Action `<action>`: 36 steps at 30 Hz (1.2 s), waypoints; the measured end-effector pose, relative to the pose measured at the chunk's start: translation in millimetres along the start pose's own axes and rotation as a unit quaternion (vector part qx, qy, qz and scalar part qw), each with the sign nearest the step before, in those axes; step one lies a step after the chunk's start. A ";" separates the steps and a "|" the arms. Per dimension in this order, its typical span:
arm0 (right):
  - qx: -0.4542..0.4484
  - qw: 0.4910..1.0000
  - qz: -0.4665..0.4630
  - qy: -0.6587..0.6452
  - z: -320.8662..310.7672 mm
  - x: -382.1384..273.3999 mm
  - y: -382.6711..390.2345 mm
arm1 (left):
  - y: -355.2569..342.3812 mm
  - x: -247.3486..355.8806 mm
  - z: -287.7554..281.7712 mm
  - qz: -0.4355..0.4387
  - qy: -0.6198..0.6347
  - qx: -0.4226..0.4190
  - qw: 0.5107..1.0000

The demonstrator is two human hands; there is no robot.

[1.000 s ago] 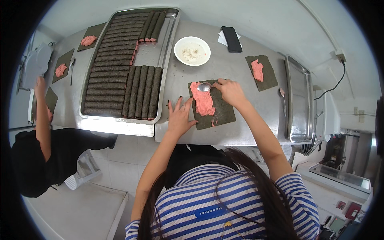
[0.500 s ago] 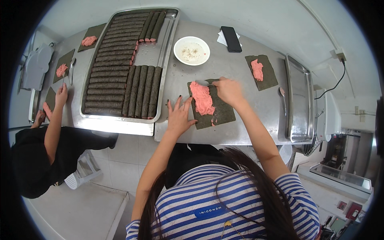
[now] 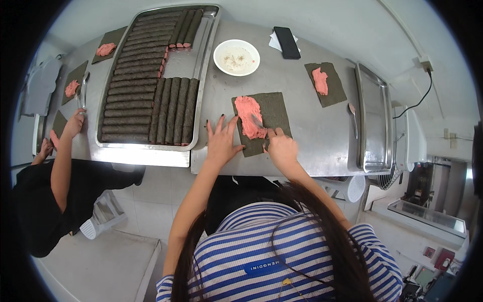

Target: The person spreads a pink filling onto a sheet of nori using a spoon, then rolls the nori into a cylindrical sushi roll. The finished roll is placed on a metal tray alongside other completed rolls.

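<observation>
Spreading seems under way, probably calling next for even strokes. Just left of the left hand (image 3: 221,144), a shiny metal tray (image 3: 187,66) is holding dark, cylindrical rolls (image 3: 128,98). Between the parted hands, a matte, squarish sheet (image 3: 275,110) is bearing soft pink paste (image 3: 248,109); the left is resting splayed at its edge, the right hand (image 3: 282,149) gripping a spoon (image 3: 257,121).

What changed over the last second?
The right hand moved from the far end of the pink paste to its near end, still gripping the spoon; a co-worker's hand swung rightward. Nothing was visibly let go. The left hand stayed at the left edge of the dark sheet; the black phone stayed put.
</observation>
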State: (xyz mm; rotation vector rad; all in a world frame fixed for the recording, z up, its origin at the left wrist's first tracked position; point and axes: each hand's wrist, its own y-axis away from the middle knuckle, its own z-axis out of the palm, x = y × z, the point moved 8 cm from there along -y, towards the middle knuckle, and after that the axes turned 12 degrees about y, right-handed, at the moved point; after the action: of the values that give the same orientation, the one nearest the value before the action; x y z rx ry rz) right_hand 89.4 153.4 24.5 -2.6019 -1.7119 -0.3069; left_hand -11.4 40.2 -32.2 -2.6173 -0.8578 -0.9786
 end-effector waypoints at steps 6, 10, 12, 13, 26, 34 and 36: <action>0.049 0.994 -0.051 0.081 16.0 -17.6 11.2 | -0.1 5.3 -4.6 -0.012 -0.003 -0.017 1.000; 0.052 0.988 -0.089 0.116 16.5 -24.3 16.6 | 0.4 3.7 -3.9 -0.007 0.002 -0.010 1.000; 0.046 0.987 -0.101 0.116 16.5 -24.8 18.6 | -0.1 3.9 -3.9 -0.007 -0.001 -0.012 1.000; 0.040 0.987 -0.105 0.115 15.5 -24.1 19.1 | -0.3 4.3 -3.7 -0.006 -0.002 -0.013 1.000; -0.019 0.985 -0.125 0.119 21.9 -22.4 48.4 | -1.2 4.1 -3.3 -0.016 0.004 -0.024 1.000; 0.002 0.985 -0.155 0.075 -16.8 2.8 57.0 | -2.3 2.0 -1.3 -0.024 0.002 -0.031 0.999; 0.026 0.984 -0.163 0.062 -35.4 7.2 55.7 | -2.0 3.2 -3.0 -0.013 0.005 -0.014 1.000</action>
State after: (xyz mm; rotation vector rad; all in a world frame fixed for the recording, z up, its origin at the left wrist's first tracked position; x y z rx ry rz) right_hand 137.3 133.4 65.9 -2.2091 -2.0639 -0.4116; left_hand -12.2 42.1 -27.8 -2.6283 -0.8849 -1.0167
